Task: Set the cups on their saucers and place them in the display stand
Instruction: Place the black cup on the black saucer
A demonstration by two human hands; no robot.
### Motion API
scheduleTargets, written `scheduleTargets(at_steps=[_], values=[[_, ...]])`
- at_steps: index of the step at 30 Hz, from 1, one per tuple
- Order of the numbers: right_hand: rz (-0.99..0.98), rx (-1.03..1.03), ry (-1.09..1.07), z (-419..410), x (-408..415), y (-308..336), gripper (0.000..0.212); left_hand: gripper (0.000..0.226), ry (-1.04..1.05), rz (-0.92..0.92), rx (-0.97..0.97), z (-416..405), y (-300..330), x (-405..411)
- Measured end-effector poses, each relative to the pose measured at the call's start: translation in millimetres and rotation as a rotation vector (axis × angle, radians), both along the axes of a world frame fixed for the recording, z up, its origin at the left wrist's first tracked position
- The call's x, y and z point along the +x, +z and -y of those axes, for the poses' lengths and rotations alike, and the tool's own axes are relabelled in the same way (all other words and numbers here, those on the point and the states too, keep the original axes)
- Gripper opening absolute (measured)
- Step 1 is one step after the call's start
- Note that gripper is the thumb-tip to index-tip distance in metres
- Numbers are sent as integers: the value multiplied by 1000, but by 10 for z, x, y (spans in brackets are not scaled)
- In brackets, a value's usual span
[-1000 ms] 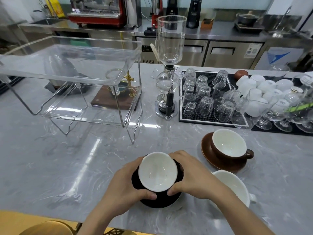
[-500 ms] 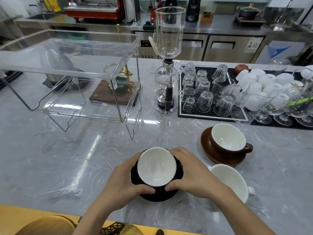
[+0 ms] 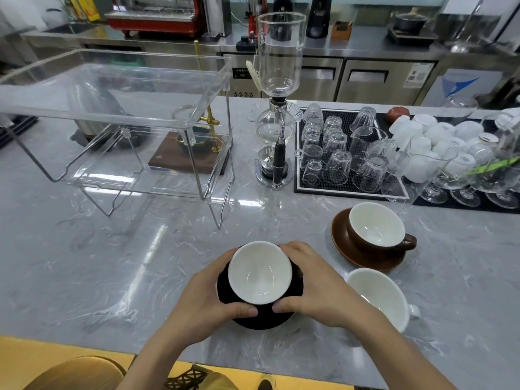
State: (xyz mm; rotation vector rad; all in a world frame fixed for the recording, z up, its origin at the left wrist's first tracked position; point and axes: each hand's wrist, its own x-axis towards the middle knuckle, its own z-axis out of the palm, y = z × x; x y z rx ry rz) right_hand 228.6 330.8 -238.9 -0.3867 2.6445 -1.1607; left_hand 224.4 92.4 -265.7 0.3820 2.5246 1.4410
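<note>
Hidden: black cup [image 3: 259,273] shows only its white inside; its handle and outer wall are covered by both hands, and its black saucer [image 3: 263,319] peeks out below.
Left hand [image 3: 206,301]: fingers curled round the cup's left side, thumb on the near rim of the saucer.
Right hand [image 3: 315,285]: curled round the right side, thumb tip beside the left thumb.
Cut off: white cup [image 3: 378,298], partly behind the right wrist; any saucer under it cannot be made out.
Around: brown cup [image 3: 377,229] sits on a brown saucer [image 3: 363,256], handle pointing right.
Display stand [image 3: 118,130]: clear two-tier, far left, well apart from the cups.
In between: bare grey marble counter [image 3: 84,263].
Beyond: siphon coffee maker [image 3: 277,108], upturned glasses on a black mat [image 3: 337,144].
Room: steel back counter, red espresso machine [image 3: 157,12].
</note>
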Motion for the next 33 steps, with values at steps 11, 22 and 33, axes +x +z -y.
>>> scheduleTargets(at_steps=[11, 22, 33], values=[[52, -89, -279, -156, 420, 16, 91, 85, 201, 87, 193, 113, -72, 106], [181, -110, -430, 22, 676, -177, 98, 77, 385, 156, 218, 104, -171, 116], [230, -305, -560, 106, 524, -213, 91, 75, 454, 290, 270, 137, -175, 42]])
